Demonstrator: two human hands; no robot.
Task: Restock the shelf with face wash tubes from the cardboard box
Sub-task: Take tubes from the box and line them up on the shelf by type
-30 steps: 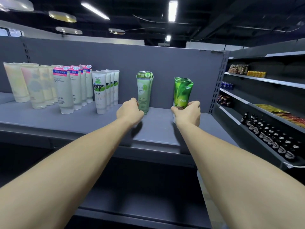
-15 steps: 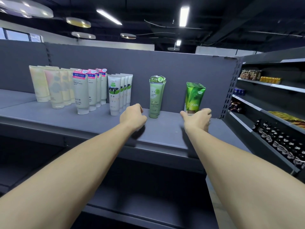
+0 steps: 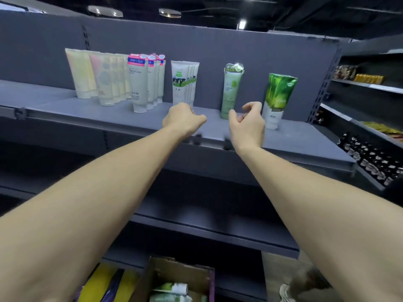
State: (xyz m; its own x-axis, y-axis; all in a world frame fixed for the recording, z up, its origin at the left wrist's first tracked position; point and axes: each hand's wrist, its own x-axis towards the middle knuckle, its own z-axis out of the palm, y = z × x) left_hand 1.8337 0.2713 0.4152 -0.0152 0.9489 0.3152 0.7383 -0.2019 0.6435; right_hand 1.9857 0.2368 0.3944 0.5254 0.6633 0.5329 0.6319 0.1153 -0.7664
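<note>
On the shelf (image 3: pixel 109 112), going from the left, several rows of tubes already stand upright: pale yellow and pink tubes (image 3: pixel 96 77), white tubes with pink caps (image 3: pixel 139 83), white tubes with a green picture (image 3: pixel 182 81), a pale green tube (image 3: pixel 232 90) and bright green tubes (image 3: pixel 279 97) at the right end. So a good part of the restocking looks done, but gaps remain between the last rows. The left hand (image 3: pixel 183 118) is loosely clenched over the shelf and its grip holds nothing I can see. The right hand (image 3: pixel 246 123) is half curled with an empty grip, just beside the pale green tube but not touching it. Down at the bottom edge the box (image 3: pixel 174 277) is cut off; at least two more tubes lie inside, so work is left, I judge. How many rest there is hidden. The labels are blurred and the rows hide their back tubes, so I cannot count them.
</note>
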